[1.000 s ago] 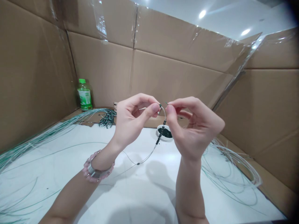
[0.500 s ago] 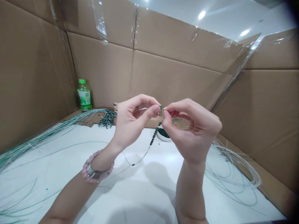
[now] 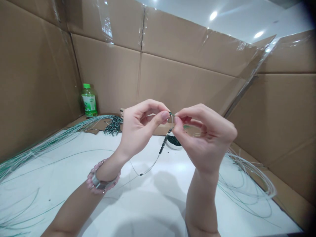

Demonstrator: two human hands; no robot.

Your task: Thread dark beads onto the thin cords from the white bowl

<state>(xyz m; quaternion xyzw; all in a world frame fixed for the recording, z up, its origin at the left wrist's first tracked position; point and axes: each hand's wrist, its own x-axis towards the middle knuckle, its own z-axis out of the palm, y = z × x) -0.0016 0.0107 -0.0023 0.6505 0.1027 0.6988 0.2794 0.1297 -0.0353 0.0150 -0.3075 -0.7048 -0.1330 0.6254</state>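
Drawn closer together than in the earlier head-view frames, the left hand (image 3: 140,131) and right hand (image 3: 204,138) have carried the beaded cord (image 3: 163,146) leftward, so that it now hangs just beside the white bowl (image 3: 174,147) instead of across its front.

In the head view, we find the left thumb and forefinger (image 3: 165,115) pinching the upper end of the cord. The right fingertips (image 3: 175,115) meet at the same point, but we cannot tell whether they grip it or only touch it. The cord hangs below the pinch, above the white tabletop (image 3: 177,161), and its thin lower length curves down past a small dark bead (image 3: 141,174). Dark beads (image 3: 173,141) fill the bowl, which stands partly behind the right hand.

We identify three risks. A loosened pinch could drop the cord. Tilting the strand could let its beads slide along the line. A low wrist or knuckle could strike the bowl and spill its contents. The cord bundle (image 3: 49,141) and wire coil (image 3: 247,184) lie to either side, and we judge that the hanging end could snag in either if swung wide. The green-capped bottle (image 3: 89,102) stands well back against the cardboard wall (image 3: 106,75).
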